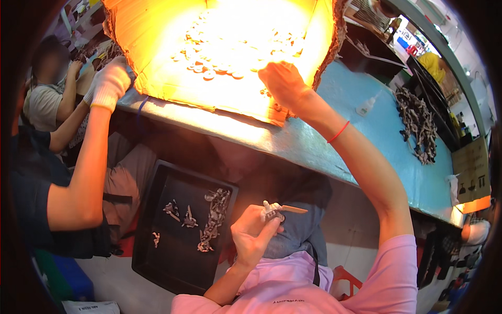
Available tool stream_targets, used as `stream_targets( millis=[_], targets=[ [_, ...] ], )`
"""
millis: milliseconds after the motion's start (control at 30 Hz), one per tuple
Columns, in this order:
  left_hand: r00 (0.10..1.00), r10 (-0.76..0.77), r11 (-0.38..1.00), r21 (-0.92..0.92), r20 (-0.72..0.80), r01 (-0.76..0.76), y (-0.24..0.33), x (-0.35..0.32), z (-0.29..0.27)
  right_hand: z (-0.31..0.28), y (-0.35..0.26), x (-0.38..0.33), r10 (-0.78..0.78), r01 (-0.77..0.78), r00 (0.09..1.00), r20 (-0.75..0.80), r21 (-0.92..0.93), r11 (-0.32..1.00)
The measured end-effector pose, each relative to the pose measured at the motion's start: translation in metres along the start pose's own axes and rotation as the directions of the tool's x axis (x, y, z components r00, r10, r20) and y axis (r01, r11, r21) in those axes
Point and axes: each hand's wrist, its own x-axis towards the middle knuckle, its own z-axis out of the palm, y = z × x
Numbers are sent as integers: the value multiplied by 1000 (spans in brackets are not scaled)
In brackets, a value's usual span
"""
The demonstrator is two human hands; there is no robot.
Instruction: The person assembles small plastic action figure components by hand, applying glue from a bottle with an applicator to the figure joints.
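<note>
My left hand point(250, 236) is in front of my lap, its thumb and fingers closed on a small grey-white figurine point(270, 211). A thin tan blade-like piece point(294, 209) sticks out from the figurine to the right. My right arm reaches forward to a brightly lit cardboard box point(172, 94) on the table. Inside its right front part, my right hand point(285, 83) is closed with fingers curled down; anything within them is hidden. Small round parts point(208, 75) lie scattered over the box floor to the left of that hand, partly washed out by glare.
A black tray point(151, 251) with several small figurines point(214, 220) stands low on my left. The blue-covered table point(340, 99) holds a white squeeze bottle point(366, 107) and a pile of dark figurines point(417, 125). A co-worker's gloved hand point(111, 83) is by the box's left edge.
</note>
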Motion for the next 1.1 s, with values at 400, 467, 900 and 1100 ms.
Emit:
stream_targets(
  millis=[400,467,900,1100],
  targets=[
    [999,28,1000,6,-16,-28,5,14,11,-55,2,-153,268,-220,934,235,972,-86],
    [999,40,999,29,25,-41,5,17,18,-53,7,-184,285,-289,899,333,939,-184],
    [878,446,791,383,171,-476,-16,34,64,-47,-21,-253,419,-3,811,407,721,-693],
    [696,642,465,559,322,-687,-17,43,72,-63,-36,-252,383,-35,834,396,732,-680]
  ],
)
